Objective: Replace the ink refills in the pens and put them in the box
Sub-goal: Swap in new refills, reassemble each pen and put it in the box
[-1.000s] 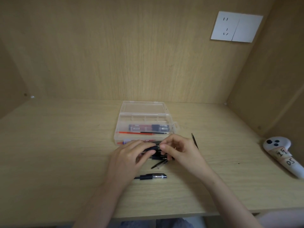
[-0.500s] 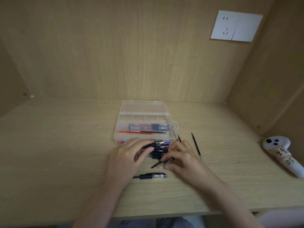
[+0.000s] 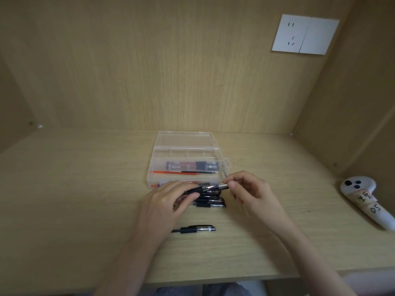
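Black pen barrel gripped in your left hand, your right hand pinches a silver-tipped end piece just beside it.

Pen in left hand (box behind)

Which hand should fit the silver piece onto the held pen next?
Right, probably. The right hand pinches the silver piece just off the tip of the pen; the left hand grips its barrel.

both forearms are bare down to the left hand and right hand — blue-grey trouser fabric shows at the lap.
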A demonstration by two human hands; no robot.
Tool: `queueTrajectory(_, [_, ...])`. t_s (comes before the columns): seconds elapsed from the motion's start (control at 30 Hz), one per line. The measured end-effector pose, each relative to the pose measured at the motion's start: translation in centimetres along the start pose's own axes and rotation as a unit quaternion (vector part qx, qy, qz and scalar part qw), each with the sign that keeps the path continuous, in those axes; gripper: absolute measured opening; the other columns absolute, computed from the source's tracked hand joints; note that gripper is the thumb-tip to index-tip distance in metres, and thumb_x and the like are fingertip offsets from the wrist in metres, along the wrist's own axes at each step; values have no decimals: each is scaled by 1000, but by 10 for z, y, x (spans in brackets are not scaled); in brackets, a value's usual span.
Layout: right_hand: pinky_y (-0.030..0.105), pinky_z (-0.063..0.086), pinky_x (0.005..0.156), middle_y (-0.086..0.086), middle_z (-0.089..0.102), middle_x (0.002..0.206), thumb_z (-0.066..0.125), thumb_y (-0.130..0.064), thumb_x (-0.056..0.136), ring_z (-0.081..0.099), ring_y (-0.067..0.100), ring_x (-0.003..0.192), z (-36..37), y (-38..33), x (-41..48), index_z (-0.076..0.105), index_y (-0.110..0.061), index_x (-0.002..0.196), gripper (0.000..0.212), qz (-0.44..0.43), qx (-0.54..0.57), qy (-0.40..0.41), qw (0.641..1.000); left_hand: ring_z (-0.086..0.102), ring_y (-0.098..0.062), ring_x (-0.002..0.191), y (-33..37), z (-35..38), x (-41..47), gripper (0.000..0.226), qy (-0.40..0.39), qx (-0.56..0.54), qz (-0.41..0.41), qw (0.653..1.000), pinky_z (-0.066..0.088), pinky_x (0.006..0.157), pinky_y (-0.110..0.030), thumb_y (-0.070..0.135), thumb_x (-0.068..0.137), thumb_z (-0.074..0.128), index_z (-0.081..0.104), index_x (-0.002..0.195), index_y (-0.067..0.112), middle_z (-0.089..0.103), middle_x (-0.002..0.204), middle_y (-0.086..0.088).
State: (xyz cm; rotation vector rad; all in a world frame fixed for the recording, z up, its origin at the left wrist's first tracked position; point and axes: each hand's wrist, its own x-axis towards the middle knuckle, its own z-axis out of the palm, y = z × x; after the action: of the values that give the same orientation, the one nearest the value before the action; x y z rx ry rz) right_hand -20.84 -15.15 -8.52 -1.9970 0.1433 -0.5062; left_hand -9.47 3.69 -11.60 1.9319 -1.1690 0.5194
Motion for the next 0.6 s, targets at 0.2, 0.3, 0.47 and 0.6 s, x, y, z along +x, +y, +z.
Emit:
queueTrajectory(0.2, [13,38,61,-17,60,68,59,-16,90,49,-2,62,9,-4,4,66,-21,91,9,-2,24,-7,1000,60,-2,74,2,-1,1,28,-3,7,3,1000,49,65,-27,44,87,52,69,99,26,67,88,16])
queueTrajectory(0.3, [20,43,62,-11,63,71,63,-15,87,53,4,64,16,-4,6,68,-24,90,10,-4,23,-24,999,60,-2,77,3,1,1,26,2,6,1,1000,48,65,-27,43,87,53,70,96,26,67,87,15])
queueTrajectory(0.47, [26,47,62,-2,64,64,65,-6,84,57,10,62,26,1,5,70,-25,85,20,14,91,-13,996,61,-4,79,2,1,1,28,10,11,17,1000,46,68,-24,39,86,52,73,93,21,70,85,10])
queueTrajectory(0.6, [21,47,61,-3,65,65,67,-6,82,56,8,62,30,6,3,72,-29,82,24,20,117,-5,993,62,-5,81,2,2,1,27,-7,23,38,999,46,69,-23,35,86,53,72,94,19,70,85,8])
